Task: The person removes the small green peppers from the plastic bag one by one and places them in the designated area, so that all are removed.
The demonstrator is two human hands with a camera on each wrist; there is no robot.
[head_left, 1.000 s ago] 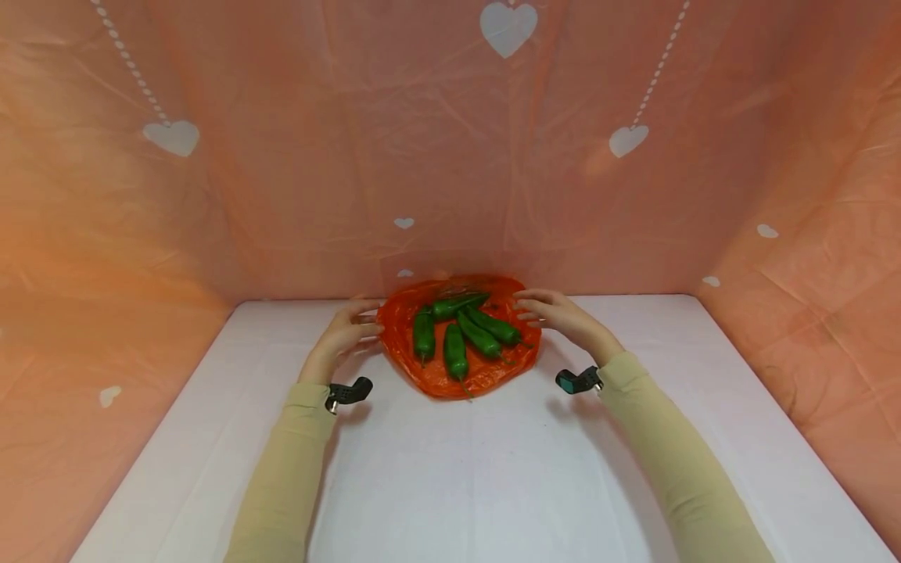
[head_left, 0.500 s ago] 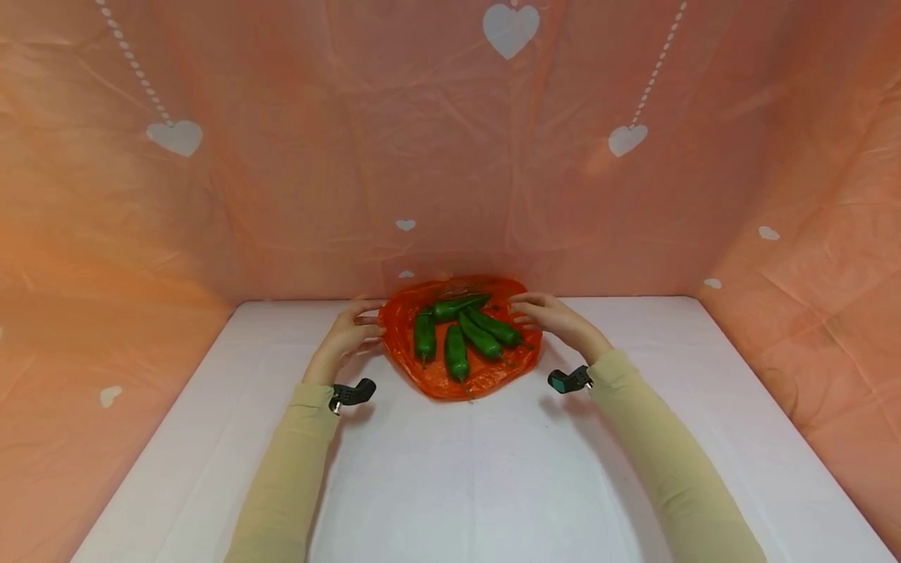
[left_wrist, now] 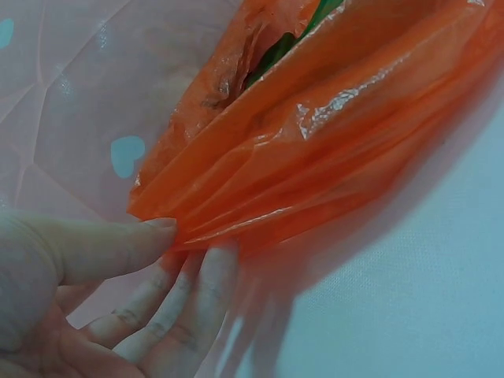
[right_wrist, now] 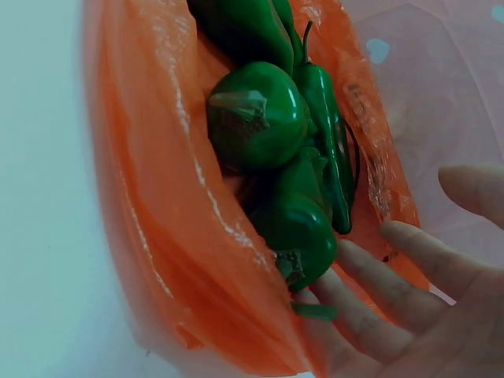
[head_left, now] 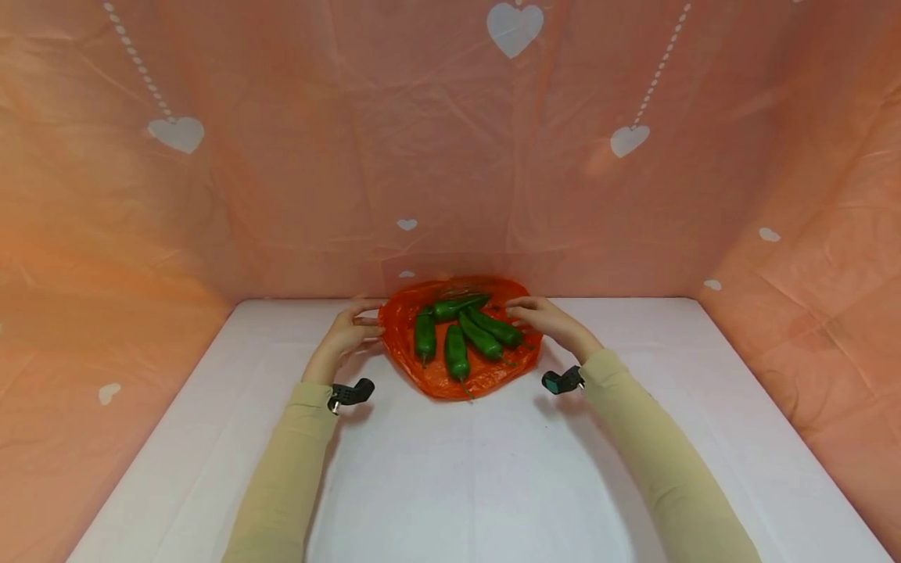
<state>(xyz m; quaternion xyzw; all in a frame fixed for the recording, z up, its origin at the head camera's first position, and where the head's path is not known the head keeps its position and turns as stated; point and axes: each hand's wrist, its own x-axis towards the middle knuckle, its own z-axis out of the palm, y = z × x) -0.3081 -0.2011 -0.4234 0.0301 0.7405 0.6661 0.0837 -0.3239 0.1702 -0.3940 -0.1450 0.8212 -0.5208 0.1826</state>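
Note:
A red-orange plastic bag (head_left: 428, 379), its mouth spread wide, lies at the back of the table with several long green peppers (head_left: 457, 353) in it. My left hand (head_left: 345, 332) pinches the bag's left edge between thumb and fingers; the left wrist view shows the film (left_wrist: 315, 173) pulled into folds from that grip. On the other side, my right hand (head_left: 552, 319) reaches over the bag's right edge. In the right wrist view its fingers (right_wrist: 378, 291) are extended beside the nearest pepper (right_wrist: 295, 228), with the thumb held apart. Some fingertips are hidden behind that pepper.
A white-covered table (head_left: 464, 477) stretches between the arms. Behind it and at both sides hangs a peach-coloured curtain (head_left: 450, 172) with white hearts, close to the bag's back edge. Each wrist carries a small black camera (head_left: 563, 381).
My right hand has moved left, further over the bag's right side toward the peppers. My left hand stays at the left edge, and the bag and peppers have hardly shifted.

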